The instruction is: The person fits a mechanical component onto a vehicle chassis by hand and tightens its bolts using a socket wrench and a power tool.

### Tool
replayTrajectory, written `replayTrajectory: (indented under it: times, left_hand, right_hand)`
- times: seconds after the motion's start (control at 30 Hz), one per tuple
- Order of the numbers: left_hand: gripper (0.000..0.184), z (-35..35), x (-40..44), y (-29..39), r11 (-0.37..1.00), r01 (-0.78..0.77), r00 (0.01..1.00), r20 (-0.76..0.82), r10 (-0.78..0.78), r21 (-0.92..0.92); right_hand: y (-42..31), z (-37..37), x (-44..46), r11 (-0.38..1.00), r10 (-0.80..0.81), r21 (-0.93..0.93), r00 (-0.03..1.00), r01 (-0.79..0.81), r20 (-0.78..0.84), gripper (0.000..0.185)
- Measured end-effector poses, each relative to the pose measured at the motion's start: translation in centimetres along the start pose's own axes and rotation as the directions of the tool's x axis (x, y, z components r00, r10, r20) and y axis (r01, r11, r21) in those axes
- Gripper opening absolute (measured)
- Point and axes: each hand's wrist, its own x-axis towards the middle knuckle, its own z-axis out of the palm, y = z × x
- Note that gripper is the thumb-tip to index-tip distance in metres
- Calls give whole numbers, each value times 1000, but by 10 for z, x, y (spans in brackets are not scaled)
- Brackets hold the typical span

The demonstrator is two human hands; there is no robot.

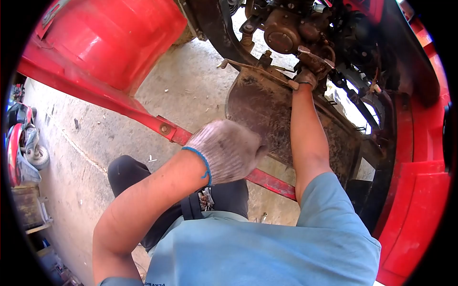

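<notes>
My left hand, in a pale knit glove with a blue cuff edge, is raised over a red frame bar. Its fingers curl inward into a closed shape; whatever is inside them, if anything, is hidden. My right hand, also gloved, reaches up into the underside of a greasy engine. A brownish metal part covers most of that hand, so its fingers do not show. Beside the right wrist runs a rusty pedal lever. Below the engine is a dirt-caked dark plate.
A large red body panel stands at upper left, and more red bodywork lines the right side. Concrete floor spreads to the left, with small scraps on it. Farther left are a small wheel and a worn box.
</notes>
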Motion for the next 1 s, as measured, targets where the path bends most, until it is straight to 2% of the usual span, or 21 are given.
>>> replayTrajectory:
  times: [0.63,0.73,0.93,1.0]
  left_hand:
    - [37,8,2,-4,999,25,1000,19,-25,29]
    - [37,6,2,-4,1000,9,1000,-27,-10,-25]
    - [37,6,2,-3,1000,27,999,26,-28,7]
    - [38,8,2,-3,1000,21,1000,-17,-21,-13]
  right_hand:
    - [3,-11,8,999,35,40,999,-34,-25,45]
    - [3,-11,11,998,41,54,999,-39,-33,47]
    - [3,-15,13,997,51,63,997,-48,-58,51]
    - [4,-16,14,997,55,65,996,-51,-63,53]
